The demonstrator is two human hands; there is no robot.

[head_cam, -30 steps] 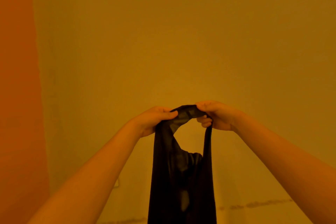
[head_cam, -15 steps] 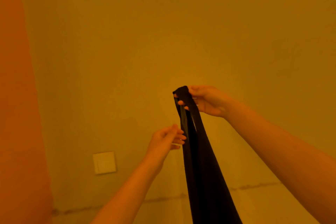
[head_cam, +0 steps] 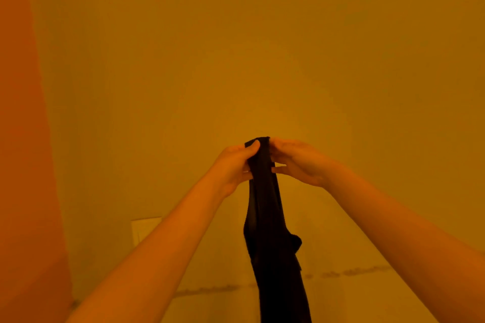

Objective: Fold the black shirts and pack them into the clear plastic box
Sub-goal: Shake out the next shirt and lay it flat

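The black shirt (head_cam: 265, 207) hangs in a narrow bundle in front of the wall (head_cam: 236, 47), held high so its length drops straight for folding. The left hand (head_cam: 233, 165) and right hand (head_cam: 296, 162) both pinch its top edge, close together. Half a second ago only the right hand held it; the left has come up to join. The dim orange light hides the finer folds, and the clear plastic box is not in view

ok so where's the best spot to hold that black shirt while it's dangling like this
At its top edge, from both sides, as now: the left hand and right hand pinch the bunched top of the black shirt, and the rest hangs straight down in a narrow strip, so a top hold probably keeps it straight for folding.
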